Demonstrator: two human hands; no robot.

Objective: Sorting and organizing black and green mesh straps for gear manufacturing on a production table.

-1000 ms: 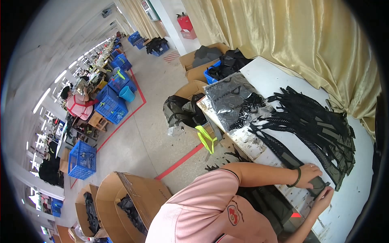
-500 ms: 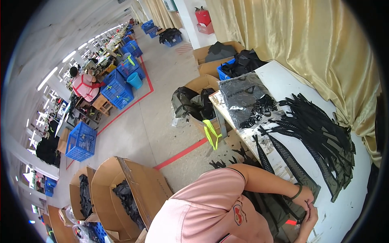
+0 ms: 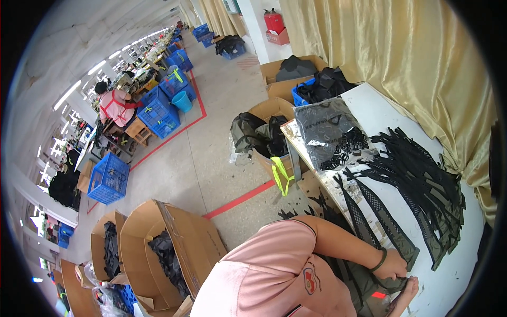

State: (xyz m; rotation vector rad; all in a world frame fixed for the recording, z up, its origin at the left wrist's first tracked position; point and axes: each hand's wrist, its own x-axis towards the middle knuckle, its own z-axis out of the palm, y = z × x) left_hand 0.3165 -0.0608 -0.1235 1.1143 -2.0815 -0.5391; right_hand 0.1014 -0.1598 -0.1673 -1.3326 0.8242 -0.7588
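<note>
At the near edge of the white table, my left hand, with a dark band on its wrist, is closed on the edge of a dark olive fabric piece. My right hand is closed beside it, gripping the same edge. A short stretch of the edge shows between the hands; the rest of the piece hangs toward my body. Just beyond my left hand lie olive pieces with black mesh strips. A larger fanned pile of similar mesh-strapped pieces spreads over the table farther right.
A clear plastic bag of black buckles lies on the table's far end. Cardboard boxes of dark fabric stand beyond the table and at left. A gold curtain hangs along the right. Another person sits far left near blue crates.
My hands have moved slightly apart from touching each other, and a bit of fabric edge now shows between them. The whole view has shifted slightly.
</note>
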